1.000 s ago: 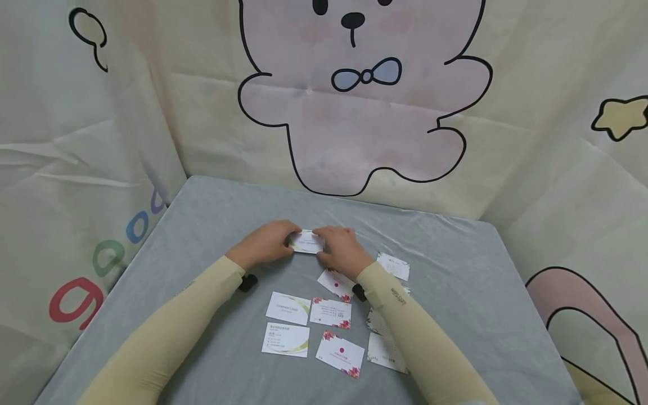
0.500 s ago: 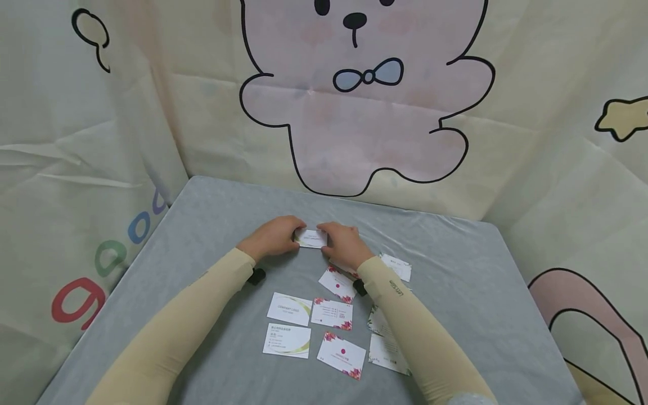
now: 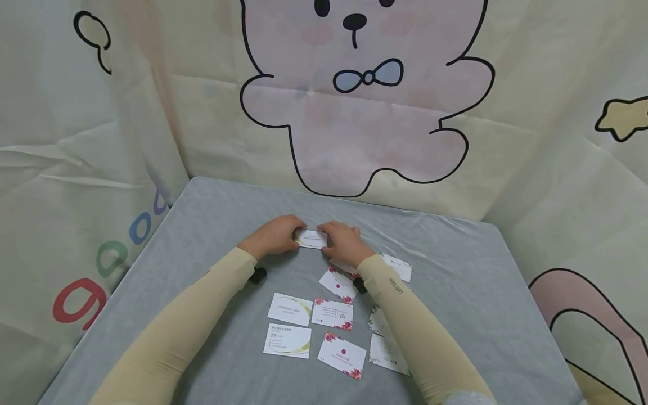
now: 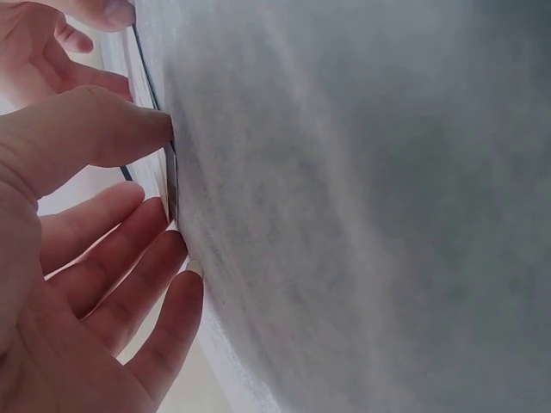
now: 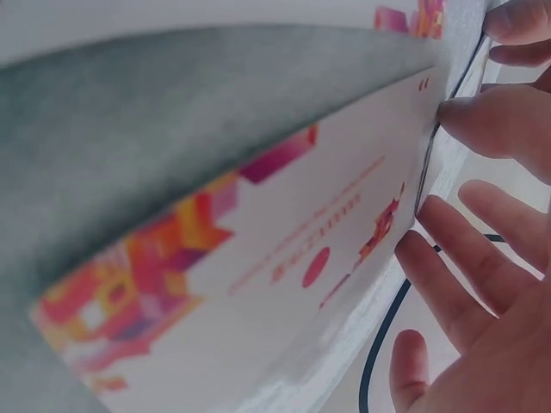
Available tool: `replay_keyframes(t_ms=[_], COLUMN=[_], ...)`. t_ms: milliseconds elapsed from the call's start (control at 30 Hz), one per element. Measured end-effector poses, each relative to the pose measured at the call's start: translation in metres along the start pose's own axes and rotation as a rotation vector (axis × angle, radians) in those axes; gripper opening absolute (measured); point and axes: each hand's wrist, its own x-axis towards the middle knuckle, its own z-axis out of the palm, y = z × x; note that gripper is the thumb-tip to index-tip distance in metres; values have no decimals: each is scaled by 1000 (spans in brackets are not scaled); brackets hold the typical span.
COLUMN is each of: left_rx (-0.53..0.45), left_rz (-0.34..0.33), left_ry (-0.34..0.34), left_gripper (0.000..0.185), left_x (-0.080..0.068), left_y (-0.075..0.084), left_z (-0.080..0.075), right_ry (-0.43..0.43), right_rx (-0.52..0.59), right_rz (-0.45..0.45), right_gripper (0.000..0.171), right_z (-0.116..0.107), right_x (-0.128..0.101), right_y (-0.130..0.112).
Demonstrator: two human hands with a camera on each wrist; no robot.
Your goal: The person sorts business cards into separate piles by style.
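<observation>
Both hands pinch one white card point(image 3: 311, 238), seemingly gold-swooshed.

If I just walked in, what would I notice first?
Probably the big cartoon bear with a blue bow tie on the curtain behind the grey table. Next, the left hand and right hand pinching the ends of one small stack of cards at the middle of the table. More cards, some with pink flowers, lie spread out nearer the person.
</observation>
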Motion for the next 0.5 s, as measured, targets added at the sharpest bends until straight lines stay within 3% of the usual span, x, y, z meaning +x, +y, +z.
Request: replay_keyframes(t_ms=[367,500], left_rx=[-27,-30], left_rz=[-36,-47], left_ry=[14,34], left_gripper=[57,66], left_x=[-5,-9], left_y=[0,6], left_z=[0,5], right_ry=[14,39], right_rx=[61,51], right_rz=[-9,-20], right_gripper=[61,61], right_z=[-1,-1], right_x=[-1,-15], right_y=[-1,-1])
